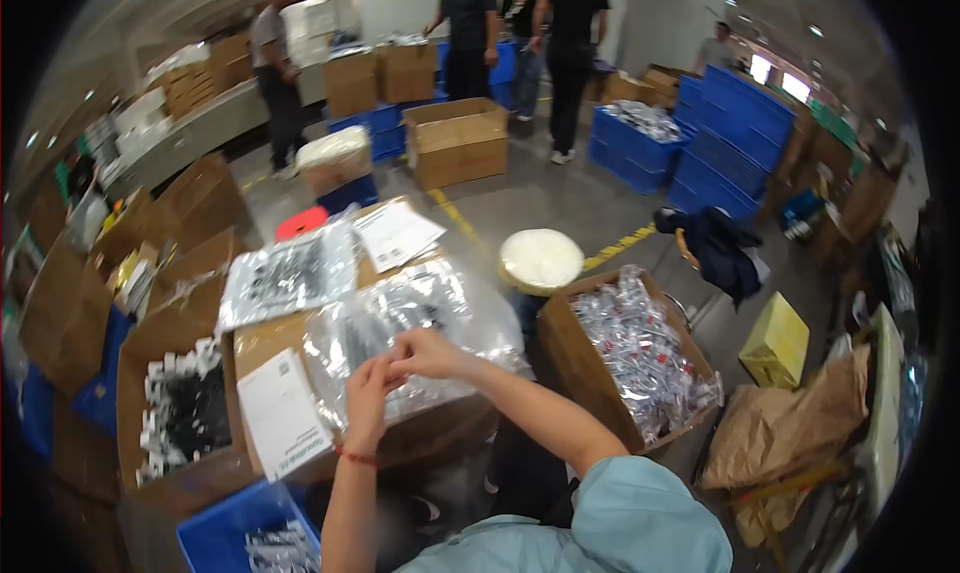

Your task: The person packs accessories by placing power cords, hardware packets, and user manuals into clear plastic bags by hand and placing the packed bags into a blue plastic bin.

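Observation:
My left hand (pixel 367 391) and my right hand (pixel 424 354) meet over a large clear plastic bag (pixel 465 303) that holds dark parts and lies on a cardboard box. Both hands have their fingers pinched together at the tips. Whatever is between them is too small to make out. Behind the bag lies a second plastic bag (pixel 285 273) with dark pieces inside. A white printed sheet (pixel 284 413) rests left of my left hand, and more white papers (pixel 398 235) lie at the back.
A carton of white and black parts (pixel 190 408) stands left, with a blue bin (pixel 225 533) below. On the right is a carton of small bagged items (pixel 635 358), near a round stool (pixel 541 261). Several people stand beyond, among cartons and blue crates (pixel 730 123).

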A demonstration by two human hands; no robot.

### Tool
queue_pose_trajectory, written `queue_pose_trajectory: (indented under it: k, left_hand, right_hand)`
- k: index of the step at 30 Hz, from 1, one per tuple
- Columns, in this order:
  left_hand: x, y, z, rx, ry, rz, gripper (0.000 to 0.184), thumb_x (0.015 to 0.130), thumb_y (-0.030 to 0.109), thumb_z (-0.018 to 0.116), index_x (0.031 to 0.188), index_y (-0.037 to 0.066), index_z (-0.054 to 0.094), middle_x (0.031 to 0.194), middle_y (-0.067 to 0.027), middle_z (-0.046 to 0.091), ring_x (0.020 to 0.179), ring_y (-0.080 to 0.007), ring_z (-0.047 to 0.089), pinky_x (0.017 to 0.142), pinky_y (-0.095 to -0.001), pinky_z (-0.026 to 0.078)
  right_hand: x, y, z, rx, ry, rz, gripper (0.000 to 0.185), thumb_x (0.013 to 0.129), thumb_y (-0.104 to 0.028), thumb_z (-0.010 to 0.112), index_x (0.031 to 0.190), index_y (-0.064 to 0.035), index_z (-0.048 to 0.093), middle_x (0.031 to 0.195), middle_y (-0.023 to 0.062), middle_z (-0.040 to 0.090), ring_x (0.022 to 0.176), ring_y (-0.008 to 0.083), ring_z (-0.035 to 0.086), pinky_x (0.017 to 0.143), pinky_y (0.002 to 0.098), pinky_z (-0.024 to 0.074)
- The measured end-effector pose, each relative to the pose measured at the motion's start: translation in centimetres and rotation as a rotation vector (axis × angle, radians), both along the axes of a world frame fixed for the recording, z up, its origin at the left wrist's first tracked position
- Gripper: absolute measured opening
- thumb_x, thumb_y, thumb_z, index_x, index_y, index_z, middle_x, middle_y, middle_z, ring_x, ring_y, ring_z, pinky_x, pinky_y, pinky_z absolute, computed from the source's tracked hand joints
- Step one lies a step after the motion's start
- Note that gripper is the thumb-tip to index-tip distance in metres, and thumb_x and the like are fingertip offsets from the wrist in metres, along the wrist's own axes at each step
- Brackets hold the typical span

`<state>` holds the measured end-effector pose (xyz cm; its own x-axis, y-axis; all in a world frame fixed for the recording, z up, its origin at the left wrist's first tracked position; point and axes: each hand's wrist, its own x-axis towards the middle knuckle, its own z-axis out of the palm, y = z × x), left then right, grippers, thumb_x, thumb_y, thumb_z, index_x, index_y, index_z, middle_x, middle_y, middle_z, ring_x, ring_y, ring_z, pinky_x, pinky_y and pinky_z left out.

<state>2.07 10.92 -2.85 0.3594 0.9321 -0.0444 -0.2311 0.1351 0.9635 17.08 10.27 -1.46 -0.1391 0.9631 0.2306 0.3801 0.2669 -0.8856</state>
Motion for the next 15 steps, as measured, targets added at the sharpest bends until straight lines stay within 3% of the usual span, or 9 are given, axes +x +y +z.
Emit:
queue_pose_trajectory:
  k: [2,5,7,10,12,15]
  left_hand:
    - [-0.4,0.0,0.4,0.001,-0.016,-0.040,0.024,0.087,0.017,0.045,0.092,-0.004,0.057,0.083,-0.0093,0.060,0.067,-0.0150,0.058,0.059,-0.0230,0.048]
    - [-0.6,0.1,-0.2,0.043,-0.019,-0.067,0.023,0.087,0.016,0.045,0.086,-0.003,0.057,0.079,-0.0082,0.060,0.065,-0.0139,0.057,0.056,-0.0223,0.046]
    - [-0.2,0.3,0.1,0.063,-0.025,-0.068,0.023,0.087,0.016,0.045,0.083,-0.003,0.057,0.077,-0.0077,0.059,0.064,-0.0134,0.056,0.055,-0.0219,0.045]
    - [0.6,-0.2,0.8,0.649,0.660,0.205,0.019,0.085,0.015,0.048,0.078,-0.002,0.055,0.070,-0.0062,0.058,0.058,-0.0114,0.053,0.050,-0.0219,0.040]
    - [0.2,0.3,0.5,0.640,0.683,0.236,0.018,0.084,0.014,0.049,0.077,-0.001,0.055,0.067,-0.0052,0.057,0.056,-0.0106,0.051,0.049,-0.0221,0.038]
    - [-0.4,1.8,0.1,0.630,0.727,0.302,0.015,0.082,0.013,0.051,0.075,-0.001,0.054,0.061,-0.0032,0.054,0.052,-0.0090,0.048,0.046,-0.0223,0.035]
  right_hand:
    - [0.4,-0.2,0.6,-0.008,-0.005,-0.001,0.019,0.066,-0.017,0.063,0.065,0.0009,0.056,0.057,0.0096,0.057,0.055,0.0131,0.053,0.049,0.0271,0.0412]
    - [-0.2,-0.2,0.4,-0.145,0.226,0.171,0.021,0.070,-0.019,0.062,0.065,-0.0002,0.055,0.060,0.0119,0.057,0.054,0.0170,0.055,0.050,0.0282,0.0420]
    - [-1.4,-0.5,-0.3,0.061,0.070,-0.092,0.019,0.072,-0.018,0.060,0.065,-0.0012,0.053,0.060,0.0123,0.056,0.054,0.0208,0.055,0.050,0.0297,0.0421]
    - [-1.9,-0.7,-0.7,0.326,-0.090,-0.334,0.019,0.074,-0.015,0.059,0.064,-0.0020,0.051,0.060,0.0122,0.053,0.053,0.0240,0.054,0.048,0.0307,0.0409]
    - [-2.3,-1.1,-0.5,0.651,-0.250,-0.550,0.019,0.075,-0.012,0.058,0.061,-0.0028,0.048,0.058,0.0115,0.050,0.050,0.0267,0.050,0.045,0.0311,0.0384]
    - [-0.8,-1.3,0.4,0.649,-0.173,-0.602,0.020,0.075,-0.011,0.057,0.060,-0.0031,0.046,0.056,0.0109,0.048,0.049,0.0273,0.049,0.044,0.0325,0.0375]
